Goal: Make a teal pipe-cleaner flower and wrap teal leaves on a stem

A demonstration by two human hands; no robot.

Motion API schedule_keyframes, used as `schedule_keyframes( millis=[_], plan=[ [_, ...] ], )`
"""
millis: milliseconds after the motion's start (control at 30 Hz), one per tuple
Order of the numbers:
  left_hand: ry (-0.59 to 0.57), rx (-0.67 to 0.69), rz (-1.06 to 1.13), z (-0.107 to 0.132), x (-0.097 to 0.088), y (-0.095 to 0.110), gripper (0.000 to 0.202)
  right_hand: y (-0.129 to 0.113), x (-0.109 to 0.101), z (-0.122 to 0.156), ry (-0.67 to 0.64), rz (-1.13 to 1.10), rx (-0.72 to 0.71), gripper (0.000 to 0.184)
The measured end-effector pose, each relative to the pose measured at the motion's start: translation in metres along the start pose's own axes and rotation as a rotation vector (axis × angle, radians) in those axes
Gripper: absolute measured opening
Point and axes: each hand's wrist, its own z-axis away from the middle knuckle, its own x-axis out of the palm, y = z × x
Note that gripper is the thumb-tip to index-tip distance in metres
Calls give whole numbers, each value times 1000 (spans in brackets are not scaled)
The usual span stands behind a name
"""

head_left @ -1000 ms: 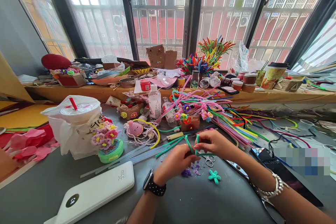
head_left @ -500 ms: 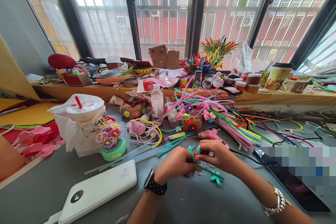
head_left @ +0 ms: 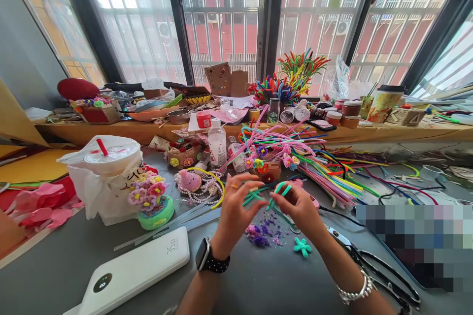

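Observation:
Both my hands are raised a little above the grey table (head_left: 266, 285) and work one teal pipe cleaner (head_left: 276, 198). My left hand (head_left: 236, 209), with a black watch at the wrist, pinches its left part with fingers spread. My right hand (head_left: 301, 206), with a silver bracelet, pinches the looped end. A finished teal pipe-cleaner flower (head_left: 302, 246) lies on the table under my right wrist. Purple fluff scraps (head_left: 261, 235) lie under my hands.
A white power bank (head_left: 135, 270) lies at the front left. A lidded drink in a plastic bag (head_left: 105, 172) and a flower ornament (head_left: 153, 197) stand left. A heap of coloured pipe cleaners (head_left: 318, 165) spreads behind my hands. Scissors (head_left: 373, 263) lie right, a bottle (head_left: 218, 143) behind.
My hands lifted from the table and moved apart slightly, the left fingers now spread. The purple scraps they hid are in view. The camera view shifted a little.

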Motion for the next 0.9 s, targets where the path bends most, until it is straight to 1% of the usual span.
schedule_keyframes(
  millis=[33, 67, 100, 133, 167, 233, 267, 300, 367, 433, 533, 700, 767, 833, 900],
  plan=[
    [179, -11, 38, 0, 0, 2, 22, 1, -1, 0, 79, -67, 12, 25],
    [313, -51, 100, 0, 2, 3, 22, 1, -1, 0, 149, -128, 16, 25],
    [382, -115, 195, 1, 5, 4, 25, 1, -1, 1, 203, -183, 16, 25],
    [379, -205, 308, 2, 9, 4, 28, 0, -1, 1, 242, -229, 16, 24],
    [284, -307, 436, 3, 14, 5, 29, -2, 0, 2, 265, -265, 18, 23],
    [26, -479, 677, 4, 23, 7, 27, -4, 2, 4, 276, -319, 25, 21],
    [-45, -527, 768, 5, 26, 8, 29, -5, 4, 5, 269, -334, 27, 21],
    [-77, -545, 824, 6, 29, 10, 30, -6, 5, 6, 256, -342, 27, 21],
    [-77, -555, 863, 7, 31, 14, 20, -7, 8, 8, 231, -340, 24, 21],
    [-61, -573, 877, 8, 30, 16, 16, -6, 10, 9, 219, -325, 20, 22],
    [-63, -631, 915, 8, 28, 16, 16, -5, 9, 8, 208, -288, 20, 25],
    [-39, -679, 972, 8, 26, 13, 18, -9, 0, 6, 76, -212, 23, 23],
    [-53, -689, 967, 7, 26, 14, 21, -10, -2, 6, 69, -181, 26, 22],
    [-83, -690, 954, 7, 27, 14, 22, -10, -4, 7, 82, -147, 26, 22],
    [-89, -691, 943, 8, 28, 14, 22, -9, -5, 7, 102, -109, 21, 21]
  ],
)
